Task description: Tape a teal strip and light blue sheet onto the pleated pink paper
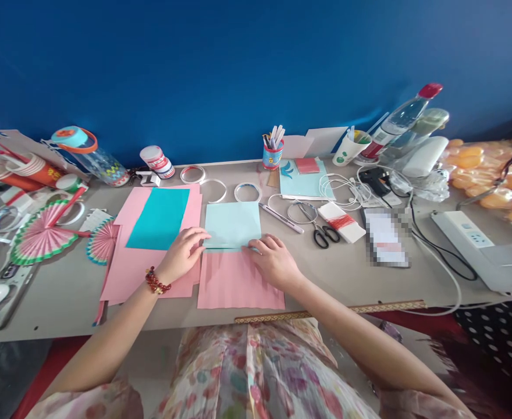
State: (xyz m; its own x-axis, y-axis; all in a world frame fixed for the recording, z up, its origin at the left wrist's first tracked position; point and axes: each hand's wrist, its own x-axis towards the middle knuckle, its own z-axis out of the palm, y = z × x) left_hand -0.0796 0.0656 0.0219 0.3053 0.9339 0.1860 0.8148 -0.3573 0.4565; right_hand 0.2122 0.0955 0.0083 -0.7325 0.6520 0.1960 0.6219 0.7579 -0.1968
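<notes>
Black scissors on the grey worktop, tape rings near a pen cup, folded paper fans far left, teal sheet on pink sheets, white power strip at right, bagged orange fruit behind it.

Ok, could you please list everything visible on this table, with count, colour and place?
table: 1, grey, under everything
pale blue sheet: 1, centre, overlapping the pleated sheet
pleated sheet: 1, pink, front centre
pink sheets: several, left of centre
teal sheet: 1, on the pink sheets
paper fans: 2, pink with coloured rims, left
tape rings: 3, white, behind the sheets
pen cup: 1, blue and red, back centre
scissors: 1, black handles, right of centre
power strip: 1, white, far right
bottle: 1, clear, red cap, back right
left hand: 1, red bracelet, fingers curled at the pale blue sheet's left edge
right hand: 1, palm down at its right edge
</notes>
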